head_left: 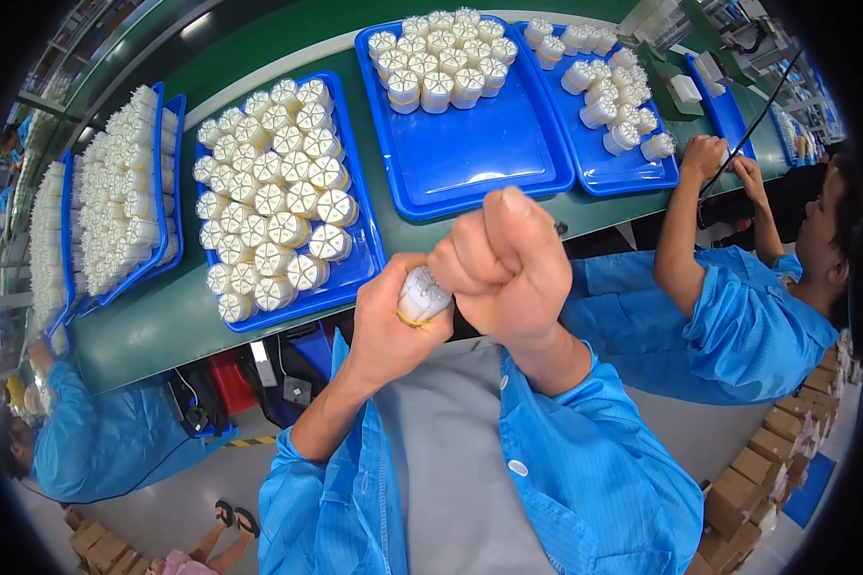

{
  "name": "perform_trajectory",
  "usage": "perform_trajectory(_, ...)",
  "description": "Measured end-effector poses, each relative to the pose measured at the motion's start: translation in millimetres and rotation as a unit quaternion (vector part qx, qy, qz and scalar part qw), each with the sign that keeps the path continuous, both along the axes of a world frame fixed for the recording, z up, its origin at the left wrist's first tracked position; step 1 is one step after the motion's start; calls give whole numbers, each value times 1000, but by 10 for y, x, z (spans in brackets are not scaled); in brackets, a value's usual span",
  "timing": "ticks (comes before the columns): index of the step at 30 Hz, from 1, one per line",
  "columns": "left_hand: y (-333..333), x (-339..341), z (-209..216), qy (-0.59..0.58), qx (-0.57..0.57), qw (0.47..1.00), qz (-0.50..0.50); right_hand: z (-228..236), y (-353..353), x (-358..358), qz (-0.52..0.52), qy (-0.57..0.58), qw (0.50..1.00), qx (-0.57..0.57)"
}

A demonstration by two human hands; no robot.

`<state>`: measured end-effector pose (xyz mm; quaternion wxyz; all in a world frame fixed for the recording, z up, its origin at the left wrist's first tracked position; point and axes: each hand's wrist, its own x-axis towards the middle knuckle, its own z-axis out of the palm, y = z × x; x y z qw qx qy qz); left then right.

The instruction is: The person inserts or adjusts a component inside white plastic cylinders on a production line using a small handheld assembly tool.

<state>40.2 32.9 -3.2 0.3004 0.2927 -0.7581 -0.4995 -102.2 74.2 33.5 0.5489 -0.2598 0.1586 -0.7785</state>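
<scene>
My left hand (385, 321) is wrapped round a bundle of white pieces (422, 297) with a yellow band about its lower part. Right beside it, my right hand (510, 268) is closed in a fist, its fingers toward the bundle's upper end. What the fist grips is hidden; a small dark tip (561, 230) shows at its outer side. Beyond my hands lies a blue tray (470, 153) with similar banded bundles (438, 86) grouped at its far end. Another blue tray (369, 240), to the left, is filled with rows of upright bundles (270, 199).
A third blue tray (623, 174) with scattered bundles stands at the right. Stacked blue trays (168, 182) of white pieces are at far left. All rest on a green bench (115, 350). Co-workers in blue sit at right (738, 316) and left (105, 422). Cardboard boxes (738, 484) line the floor.
</scene>
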Motion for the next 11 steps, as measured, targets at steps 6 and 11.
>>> perform_trajectory(6,-20,19,56,18,49,999,-11,-1,7,-177,-12,-32,997,-65)
perform_trajectory(11,-15,1,58,36,51,998,-13,-62,11,-133,1,-7,998,-63)
